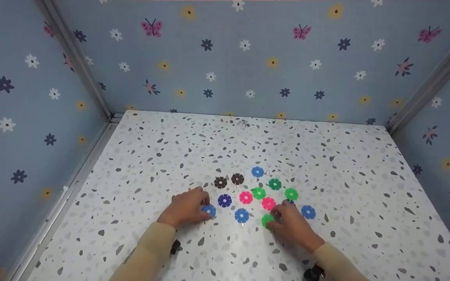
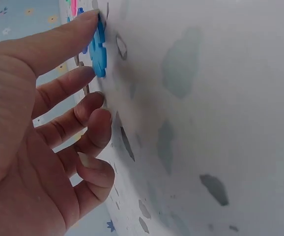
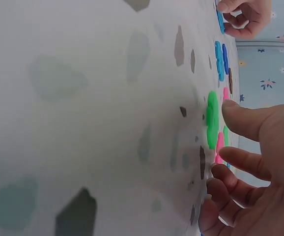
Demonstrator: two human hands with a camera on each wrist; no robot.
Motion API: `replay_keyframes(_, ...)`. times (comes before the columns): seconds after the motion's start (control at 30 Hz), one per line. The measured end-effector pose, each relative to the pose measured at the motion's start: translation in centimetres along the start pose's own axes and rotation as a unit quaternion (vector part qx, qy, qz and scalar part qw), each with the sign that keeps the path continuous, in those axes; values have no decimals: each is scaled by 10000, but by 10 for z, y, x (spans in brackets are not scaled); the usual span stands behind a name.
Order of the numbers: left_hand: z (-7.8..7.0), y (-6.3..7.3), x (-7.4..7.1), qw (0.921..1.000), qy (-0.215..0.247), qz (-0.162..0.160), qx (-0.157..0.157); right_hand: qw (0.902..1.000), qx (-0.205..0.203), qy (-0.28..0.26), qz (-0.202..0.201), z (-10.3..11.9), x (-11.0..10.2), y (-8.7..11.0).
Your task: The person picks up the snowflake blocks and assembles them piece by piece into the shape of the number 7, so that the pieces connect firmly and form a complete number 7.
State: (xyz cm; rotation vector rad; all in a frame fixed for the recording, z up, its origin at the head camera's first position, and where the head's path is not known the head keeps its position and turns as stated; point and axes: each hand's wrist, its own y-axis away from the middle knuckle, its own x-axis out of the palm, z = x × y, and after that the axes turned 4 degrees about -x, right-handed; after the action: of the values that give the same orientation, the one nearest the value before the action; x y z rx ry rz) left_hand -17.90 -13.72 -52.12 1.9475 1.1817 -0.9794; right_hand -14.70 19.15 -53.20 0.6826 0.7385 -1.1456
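Notched plastic discs lie on the speckled tabletop. My left hand (image 1: 186, 207) pinches a light blue disc (image 2: 99, 54) at its edges between thumb and index finger; the other fingers curl loosely beside it. At the right, my right hand (image 1: 293, 228) is over a bright green disc (image 3: 212, 120), its thumb and index finger spread near the disc's edge. Behind that hand a dark blue disc (image 1: 290, 202) is partly hidden. A pink disc (image 1: 268, 203) lies just beyond the right fingers. Between the hands are a purple disc (image 1: 224, 200) and another blue disc (image 1: 241, 215).
Farther back lie two brown discs (image 1: 220, 182), a blue disc (image 1: 257, 171), a dark green disc (image 1: 275, 184) and more green and pink ones. One blue disc (image 1: 308, 212) is right of the right hand. Flower-patterned walls (image 1: 225, 58) enclose the tabletop (image 1: 150, 148) at the back and sides.
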Motion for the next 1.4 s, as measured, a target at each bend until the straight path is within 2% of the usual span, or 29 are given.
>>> replay_keyframes(0.13,0,-1,2,9995,270,57,-128,9997,184,-61,138,-1,2,-1)
replay_keyframes(0.3,2,-2,4,9979,641,48,-46,9982,447,-358,154,-2,3,-1)
replay_keyframes(0.47,1,-1,8,9956,937,11,23,9978,489,-413,178,-1,4,-1)
replay_keyframes(0.73,-16,1,12,9894,1448,-20,-42,9902,973,-902,446,6,-1,-4)
replay_keyframes(0.83,-25,1,14,9889,1482,-75,78,9900,892,-1056,265,6,-1,-4)
replay_keyframes(0.97,-37,-3,15,9891,1430,-215,274,9873,603,-1444,-290,1,0,-6)
replay_keyframes(1.07,-46,-6,15,9882,1408,-429,418,9768,562,-2010,-486,0,-5,-9)
replay_keyframes(1.2,-59,-11,17,9841,1273,-947,800,9565,572,-2825,-448,3,-15,-13)
replay_keyframes(1.27,-66,-15,19,9793,1192,-1213,1095,9479,539,-3109,-445,5,-18,-15)
replay_keyframes(1.4,-77,-20,23,9646,1176,-1631,1708,9328,525,-3519,-571,13,-23,-15)
